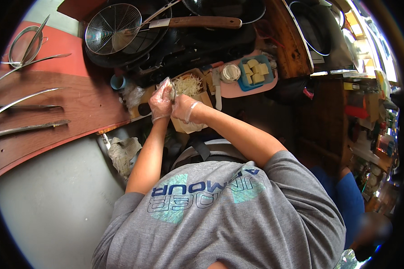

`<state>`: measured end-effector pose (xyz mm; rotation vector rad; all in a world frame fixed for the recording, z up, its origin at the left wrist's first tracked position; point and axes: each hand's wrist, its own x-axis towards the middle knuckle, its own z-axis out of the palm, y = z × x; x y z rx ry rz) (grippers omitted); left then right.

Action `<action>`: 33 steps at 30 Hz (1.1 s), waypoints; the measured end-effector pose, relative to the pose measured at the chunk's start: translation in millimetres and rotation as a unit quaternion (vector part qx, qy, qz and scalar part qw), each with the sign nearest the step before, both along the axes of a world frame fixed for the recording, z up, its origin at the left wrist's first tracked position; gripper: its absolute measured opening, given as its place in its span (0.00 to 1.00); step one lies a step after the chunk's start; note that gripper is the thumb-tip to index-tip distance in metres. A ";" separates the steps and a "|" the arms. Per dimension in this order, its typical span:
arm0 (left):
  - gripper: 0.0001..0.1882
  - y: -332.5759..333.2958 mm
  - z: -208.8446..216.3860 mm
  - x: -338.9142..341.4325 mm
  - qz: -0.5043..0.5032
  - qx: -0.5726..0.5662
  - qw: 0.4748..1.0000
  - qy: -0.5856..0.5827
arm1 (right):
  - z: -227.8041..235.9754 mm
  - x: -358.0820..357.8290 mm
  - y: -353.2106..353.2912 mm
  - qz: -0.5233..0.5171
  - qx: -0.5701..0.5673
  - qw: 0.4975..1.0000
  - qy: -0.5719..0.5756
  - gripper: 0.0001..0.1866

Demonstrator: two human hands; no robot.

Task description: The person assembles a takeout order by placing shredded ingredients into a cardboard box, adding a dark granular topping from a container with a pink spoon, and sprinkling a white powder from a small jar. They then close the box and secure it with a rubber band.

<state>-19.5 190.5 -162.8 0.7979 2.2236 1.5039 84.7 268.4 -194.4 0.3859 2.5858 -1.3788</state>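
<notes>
- The left hand point(160, 99), in a clear plastic glove, is curled closed around a narrow grey object point(173, 92), which stands between the two hands.
- The right hand point(184, 108), gloved the same way, is bent in close against the left, its fingers drawn in near the object's lower part; whether it grips anything cannot be told.
- Just beyond the hands, a pile of thin pale shreds point(187, 85) lies in an open box point(205, 99).
- To the right of the box, a knife point(218, 98) with a pale handle lies beside a pink board point(238, 92).
- On that board, a round pale-topped container point(230, 72) stands next to a blue tub point(269, 77) holding pale yellow chunks point(256, 71).
- Left of the hands are crumpled clear plastic point(133, 96) and a light blue cup point(117, 82).
- Farther left, several metal tongs point(31, 129) and a small strainer point(26, 47) lie on a reddish-brown tabletop point(90, 101).
- Beyond the box, a wire skimmer point(113, 30) rests over a dark pan point(96, 59), with a wooden handle point(206, 22) reaching right.
- Below the tabletop's edge hangs a greyish cloth point(123, 154).
</notes>
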 end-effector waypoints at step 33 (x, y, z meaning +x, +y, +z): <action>0.20 15.0 -31.3 -9.9 0.053 -0.017 0.992 -0.116 | 80.3 5.3 15.6 -0.174 -0.304 0.924 -0.152 0.06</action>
